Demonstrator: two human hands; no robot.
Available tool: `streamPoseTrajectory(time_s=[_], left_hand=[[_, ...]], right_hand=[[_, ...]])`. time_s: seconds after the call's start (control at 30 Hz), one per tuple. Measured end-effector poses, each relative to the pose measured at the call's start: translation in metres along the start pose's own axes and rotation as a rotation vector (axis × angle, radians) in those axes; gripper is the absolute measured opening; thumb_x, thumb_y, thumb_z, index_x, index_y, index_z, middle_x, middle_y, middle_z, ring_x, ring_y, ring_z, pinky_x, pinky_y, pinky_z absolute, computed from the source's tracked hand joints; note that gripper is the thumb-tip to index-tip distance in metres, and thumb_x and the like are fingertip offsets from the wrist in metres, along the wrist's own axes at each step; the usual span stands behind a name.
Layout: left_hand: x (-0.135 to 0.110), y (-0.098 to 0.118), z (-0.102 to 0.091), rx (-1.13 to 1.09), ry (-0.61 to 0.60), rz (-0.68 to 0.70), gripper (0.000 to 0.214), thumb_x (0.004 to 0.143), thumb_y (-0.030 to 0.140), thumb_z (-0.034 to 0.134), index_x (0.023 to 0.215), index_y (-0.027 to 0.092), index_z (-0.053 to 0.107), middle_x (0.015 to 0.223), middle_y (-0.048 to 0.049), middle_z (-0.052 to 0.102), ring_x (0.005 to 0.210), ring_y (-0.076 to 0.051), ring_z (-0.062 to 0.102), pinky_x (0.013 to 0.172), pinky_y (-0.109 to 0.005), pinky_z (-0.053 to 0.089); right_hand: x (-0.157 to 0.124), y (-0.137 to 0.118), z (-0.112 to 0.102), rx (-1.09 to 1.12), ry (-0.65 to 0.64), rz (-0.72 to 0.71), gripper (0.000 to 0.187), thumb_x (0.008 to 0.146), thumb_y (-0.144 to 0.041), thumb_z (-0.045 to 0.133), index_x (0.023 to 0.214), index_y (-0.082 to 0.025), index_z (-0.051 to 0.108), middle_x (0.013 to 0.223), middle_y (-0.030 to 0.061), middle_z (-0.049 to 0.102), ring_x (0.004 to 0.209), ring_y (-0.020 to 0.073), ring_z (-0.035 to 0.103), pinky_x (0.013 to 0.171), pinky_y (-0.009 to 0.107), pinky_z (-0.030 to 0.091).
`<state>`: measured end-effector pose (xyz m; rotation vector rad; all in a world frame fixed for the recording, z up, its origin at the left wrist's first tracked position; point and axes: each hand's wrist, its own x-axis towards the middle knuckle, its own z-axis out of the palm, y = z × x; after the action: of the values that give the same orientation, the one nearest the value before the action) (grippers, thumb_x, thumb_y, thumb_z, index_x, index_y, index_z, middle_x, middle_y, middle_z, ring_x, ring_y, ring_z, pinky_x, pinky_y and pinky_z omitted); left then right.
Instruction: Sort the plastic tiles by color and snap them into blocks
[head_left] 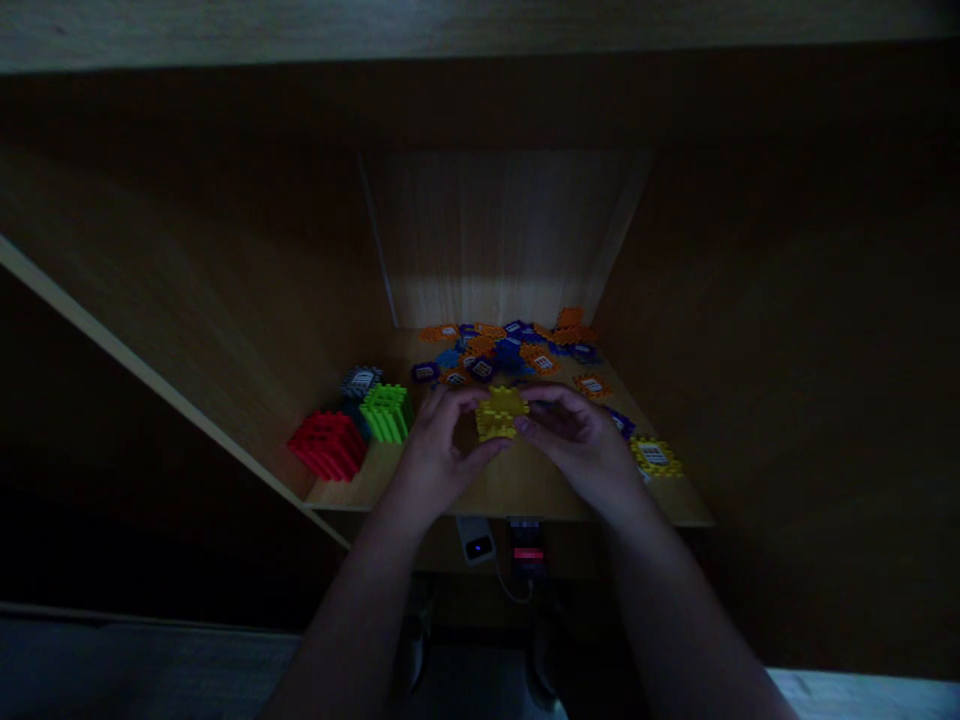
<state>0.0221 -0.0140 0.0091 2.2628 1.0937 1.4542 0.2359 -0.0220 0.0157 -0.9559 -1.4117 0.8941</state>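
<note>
Between my two hands is a small stack of yellow notched building tiles (496,412), raised over the front part of the wooden shelf (517,490). My left hand (448,440) grips its left side with thumb and fingers. On the opposite side, my right hand (577,435) pinches it, the thumb at its front right corner. Beyond the hands lie loose orange tiles (540,360) and purple tiles (481,369), some with white window pieces. A yellow tile with a white window (655,456) rests to the right of my right hand.
At the left stand a red stack (328,446), a green stack (387,412) and dark grey tiles (361,381). Wooden side walls and a back panel (502,240) enclose the shelf. Below its front edge are a white device (475,540) and a phone (527,548) with a cable.
</note>
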Motion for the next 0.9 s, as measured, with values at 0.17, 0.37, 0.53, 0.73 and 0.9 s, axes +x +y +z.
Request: streamPoseTrajectory(time_s=[0.17,0.37,0.53,0.73,0.9], left_hand=[[0.0,-0.012,0.006,-0.031,-0.054,-0.133,0.075,0.082,0.032,0.097,0.143,0.025,0.054,0.145,-0.0127,0.065,0.136,-0.033,0.063,0.116,-0.052,0.051],[0.0,-0.019,0.008,-0.101,-0.15,-0.231,0.073,0.09,0.03,0.089,0.15,0.025,0.049,0.155,-0.0152,0.063,0.145,-0.033,0.061,0.123,-0.054,0.048],[0.002,-0.018,0.006,-0.09,-0.155,-0.203,0.065,0.092,0.028,0.086,0.147,0.024,0.051,0.148,-0.0139,0.069,0.14,-0.03,0.067,0.12,-0.052,0.053],[0.002,-0.017,0.007,-0.103,-0.145,-0.222,0.061,0.094,0.024,0.083,0.146,0.024,0.053,0.142,-0.0126,0.072,0.135,-0.029,0.07,0.116,-0.049,0.056],[0.002,-0.017,0.008,-0.088,-0.152,-0.237,0.059,0.094,0.024,0.083,0.146,0.024,0.054,0.141,-0.0122,0.072,0.135,-0.029,0.07,0.116,-0.051,0.055]], right_hand=[[0.004,0.012,-0.002,-0.234,0.005,-0.046,0.035,0.094,-0.043,0.082,0.125,-0.029,0.073,0.13,0.005,0.078,0.127,0.0269,0.069,0.117,0.049,0.049],[0.004,0.022,-0.002,-0.232,-0.068,-0.014,0.037,0.097,-0.045,0.078,0.129,-0.03,0.07,0.137,0.0048,0.075,0.132,0.0257,0.068,0.118,0.047,0.05],[0.005,0.023,-0.003,-0.228,-0.1,-0.013,0.038,0.096,-0.046,0.079,0.13,-0.031,0.07,0.137,0.0047,0.075,0.131,0.0246,0.069,0.118,0.045,0.05],[0.004,0.019,0.0,-0.238,-0.095,0.009,0.038,0.095,-0.046,0.079,0.129,-0.031,0.071,0.136,0.0046,0.076,0.129,0.0248,0.07,0.117,0.044,0.051],[0.004,0.019,0.0,-0.254,-0.101,0.01,0.037,0.097,-0.045,0.077,0.13,-0.03,0.069,0.136,0.0046,0.075,0.129,0.0248,0.07,0.116,0.045,0.051]])
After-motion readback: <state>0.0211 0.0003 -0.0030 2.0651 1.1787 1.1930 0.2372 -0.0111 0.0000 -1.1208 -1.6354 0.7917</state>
